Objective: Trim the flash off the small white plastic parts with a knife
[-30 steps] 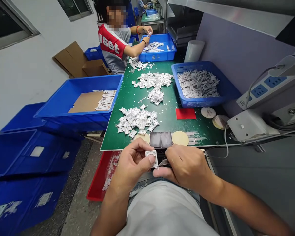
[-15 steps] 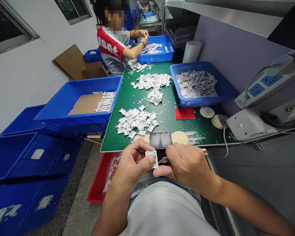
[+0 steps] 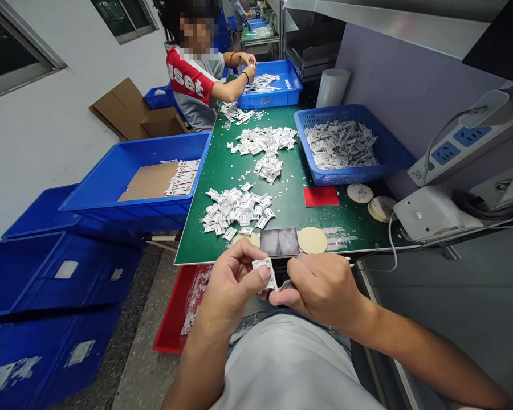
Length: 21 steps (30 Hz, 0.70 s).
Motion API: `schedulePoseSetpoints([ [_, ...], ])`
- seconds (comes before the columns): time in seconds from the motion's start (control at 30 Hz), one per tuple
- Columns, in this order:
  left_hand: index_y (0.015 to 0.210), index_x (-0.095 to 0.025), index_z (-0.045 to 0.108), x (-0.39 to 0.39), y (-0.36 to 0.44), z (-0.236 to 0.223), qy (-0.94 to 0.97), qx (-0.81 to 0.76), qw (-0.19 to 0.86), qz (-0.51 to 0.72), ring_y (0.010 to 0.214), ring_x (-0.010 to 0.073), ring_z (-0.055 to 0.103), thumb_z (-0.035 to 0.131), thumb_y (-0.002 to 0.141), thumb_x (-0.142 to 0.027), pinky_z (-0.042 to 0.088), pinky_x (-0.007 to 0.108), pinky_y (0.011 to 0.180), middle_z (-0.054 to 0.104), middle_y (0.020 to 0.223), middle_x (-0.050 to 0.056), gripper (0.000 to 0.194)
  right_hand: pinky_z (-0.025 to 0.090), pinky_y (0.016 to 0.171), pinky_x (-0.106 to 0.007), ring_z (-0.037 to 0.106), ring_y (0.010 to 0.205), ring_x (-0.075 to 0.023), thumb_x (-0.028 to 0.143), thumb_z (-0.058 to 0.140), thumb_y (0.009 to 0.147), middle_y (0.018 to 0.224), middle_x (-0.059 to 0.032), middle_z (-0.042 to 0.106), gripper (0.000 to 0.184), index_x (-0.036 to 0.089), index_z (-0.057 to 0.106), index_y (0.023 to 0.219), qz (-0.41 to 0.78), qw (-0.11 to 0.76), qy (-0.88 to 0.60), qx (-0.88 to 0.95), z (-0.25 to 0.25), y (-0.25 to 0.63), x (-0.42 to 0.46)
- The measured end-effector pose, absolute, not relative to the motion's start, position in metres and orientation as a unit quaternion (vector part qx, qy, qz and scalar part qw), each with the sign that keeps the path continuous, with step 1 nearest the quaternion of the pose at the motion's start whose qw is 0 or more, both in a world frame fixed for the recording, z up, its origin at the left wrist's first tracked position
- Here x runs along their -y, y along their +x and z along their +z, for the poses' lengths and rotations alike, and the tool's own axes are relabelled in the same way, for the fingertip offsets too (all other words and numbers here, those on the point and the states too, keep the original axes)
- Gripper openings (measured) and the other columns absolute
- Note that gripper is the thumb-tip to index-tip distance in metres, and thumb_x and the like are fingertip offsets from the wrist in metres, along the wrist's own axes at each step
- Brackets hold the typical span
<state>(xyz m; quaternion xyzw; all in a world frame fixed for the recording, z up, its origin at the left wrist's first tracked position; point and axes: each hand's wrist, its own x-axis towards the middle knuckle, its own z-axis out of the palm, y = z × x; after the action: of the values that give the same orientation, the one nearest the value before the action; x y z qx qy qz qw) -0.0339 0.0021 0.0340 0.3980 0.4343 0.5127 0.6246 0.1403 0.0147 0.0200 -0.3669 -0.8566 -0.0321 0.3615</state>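
My left hand (image 3: 235,279) pinches a small white plastic part (image 3: 264,273) with a rectangular frame shape between thumb and fingers, in front of the table edge. Closed in a fist beside it, my right hand (image 3: 320,285) grips a knife, whose flat grey blade (image 3: 286,284) points at the part's right edge. Most of the handle is hidden in my palm. Just beyond my hands, a pile of similar white parts (image 3: 239,210) lies on the green table (image 3: 290,199). Dark square pads (image 3: 279,242) and a round yellow disc (image 3: 312,240) sit at the front edge.
A blue basket (image 3: 346,176) full of white parts stands at the right. A red bin (image 3: 166,333) with scraps is below the table. Left are blue crates (image 3: 132,205). Across the table, a co-worker (image 3: 196,85) handles pieces over a blue tray (image 3: 269,101). A power strip (image 3: 457,142) is at right.
My right hand has shifted slightly, and the knife blade now sits lower along the part's right edge. The white part has tilted a little in my left hand.
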Motion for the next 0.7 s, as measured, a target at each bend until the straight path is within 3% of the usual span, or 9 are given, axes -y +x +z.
schedulePoseSetpoints([
  [0.1, 0.081, -0.020, 0.060, -0.003, -0.032, 0.033, 0.419, -0.457, 0.572, 0.537, 0.057, 0.0095, 0.049, 0.074, 0.074, -0.025, 0.041, 0.020, 0.051, 0.053, 0.070, -0.002, 0.016, 0.024, 0.049, -0.027, 0.038, 0.046, -0.0096, 0.064, 0.029, 0.095, 0.050, 0.0029, 0.046, 0.060, 0.018, 0.049, 0.061, 0.089, 0.396, -0.329, 0.853, 0.017, 0.138, -0.015],
  [0.2, 0.088, -0.021, 0.065, -0.002, -0.031, 0.032, 0.446, -0.462, 0.546, 0.538, 0.072, 0.0129, 0.055, 0.073, 0.076, -0.026, 0.045, 0.021, 0.060, 0.060, 0.082, 0.002, 0.015, 0.029, 0.050, -0.023, 0.040, 0.049, -0.0082, 0.049, 0.040, 0.097, 0.057, 0.0038, 0.050, 0.043, 0.017, 0.053, 0.072, 0.243, 0.411, -0.311, 0.822, 0.021, 0.135, -0.015],
  [0.27, 0.094, -0.021, 0.068, 0.000, -0.029, 0.032, 0.441, -0.442, 0.573, 0.532, 0.073, 0.0152, 0.057, 0.072, 0.077, -0.034, 0.043, 0.021, 0.054, 0.064, 0.089, 0.005, 0.022, 0.032, 0.052, -0.021, 0.041, 0.052, -0.0079, 0.035, 0.037, 0.100, 0.062, 0.0034, 0.051, 0.034, 0.017, 0.054, 0.077, 0.349, 0.385, -0.321, 0.792, 0.026, 0.135, -0.014],
  [0.37, 0.091, -0.020, 0.070, 0.002, -0.027, 0.030, 0.425, -0.413, 0.599, 0.539, 0.064, 0.0136, 0.053, 0.068, 0.080, -0.044, 0.039, 0.022, 0.049, 0.061, 0.082, 0.005, 0.026, 0.033, 0.052, -0.021, 0.041, 0.054, -0.0080, 0.036, 0.032, 0.101, 0.064, 0.0034, 0.052, 0.036, 0.017, 0.053, 0.079, 0.444, 0.324, -0.323, 0.770, 0.031, 0.135, -0.012],
  [0.43, 0.084, -0.019, 0.070, 0.004, -0.025, 0.030, 0.420, -0.407, 0.594, 0.553, 0.061, 0.0120, 0.049, 0.060, 0.086, -0.046, 0.037, 0.022, 0.052, 0.054, 0.072, 0.002, 0.029, 0.033, 0.051, -0.021, 0.041, 0.053, -0.0082, 0.044, 0.038, 0.098, 0.063, 0.0038, 0.051, 0.036, 0.017, 0.053, 0.079, 0.421, 0.327, -0.306, 0.789, 0.030, 0.134, -0.011],
  [0.53, 0.086, -0.017, 0.071, 0.007, -0.021, 0.032, 0.412, -0.409, 0.596, 0.554, 0.059, 0.0113, 0.046, 0.048, 0.093, -0.045, 0.036, 0.023, 0.054, 0.047, 0.066, 0.001, 0.037, 0.033, 0.054, -0.025, 0.047, 0.055, -0.0109, 0.058, 0.041, 0.093, 0.064, 0.0007, 0.056, 0.047, 0.016, 0.056, 0.079, 0.254, 0.383, -0.307, 0.834, 0.026, 0.131, -0.010],
  [0.7, 0.087, -0.018, 0.072, 0.011, -0.019, 0.035, 0.445, -0.415, 0.568, 0.554, 0.063, 0.0126, 0.046, 0.046, 0.095, -0.041, 0.038, 0.024, 0.060, 0.056, 0.072, 0.003, 0.036, 0.027, 0.053, -0.029, 0.048, 0.053, -0.0133, 0.063, 0.033, 0.094, 0.059, -0.0019, 0.058, 0.059, 0.015, 0.061, 0.076, 0.007, 0.392, -0.335, 0.857, 0.024, 0.126, -0.013],
])
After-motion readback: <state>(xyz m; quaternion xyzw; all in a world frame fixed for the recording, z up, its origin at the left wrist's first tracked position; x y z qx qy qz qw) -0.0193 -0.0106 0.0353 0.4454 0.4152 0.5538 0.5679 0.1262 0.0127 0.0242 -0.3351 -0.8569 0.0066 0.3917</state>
